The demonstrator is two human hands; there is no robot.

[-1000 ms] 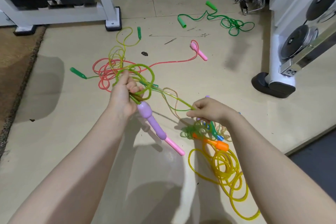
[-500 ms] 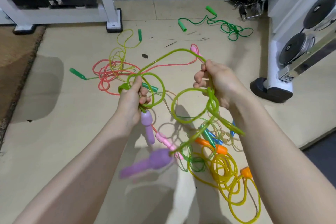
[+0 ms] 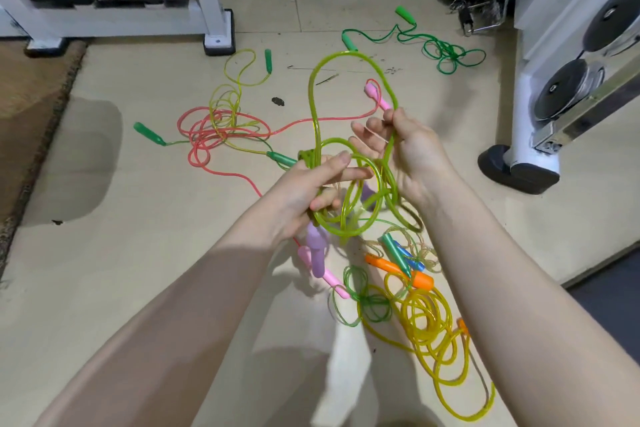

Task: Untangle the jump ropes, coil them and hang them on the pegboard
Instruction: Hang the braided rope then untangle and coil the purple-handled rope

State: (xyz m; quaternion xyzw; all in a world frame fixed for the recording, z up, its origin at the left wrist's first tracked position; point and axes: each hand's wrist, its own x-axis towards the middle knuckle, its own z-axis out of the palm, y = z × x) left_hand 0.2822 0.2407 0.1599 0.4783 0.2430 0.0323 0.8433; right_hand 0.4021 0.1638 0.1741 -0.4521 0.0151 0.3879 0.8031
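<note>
Hands (image 3: 356, 170) gripping glossy translucent lime rope (image 3: 313, 107) loops.

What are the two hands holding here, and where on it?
Both hold the lime-green jump rope by its cord, not its handles. The left hand grips the gathered coils; the right hand pinches the tall loop's side. The purple handle dangles below.

Beige floor (image 3: 104, 288) seen from above. At 12 o'clock, a white rack foot (image 3: 219, 28); at 1 o'clock, a dark green jump rope (image 3: 440, 48) lying loose. At 10 o'clock, a tangle of pink rope (image 3: 207, 139) and thin yellow rope (image 3: 235, 80). At 5 o'clock, a coiled yellow rope (image 3: 429, 326) with orange handles (image 3: 398, 269). At 3 o'clock, a white machine base (image 3: 519, 163). At 9 o'clock, a brown mat (image 3: 24, 107).
</note>
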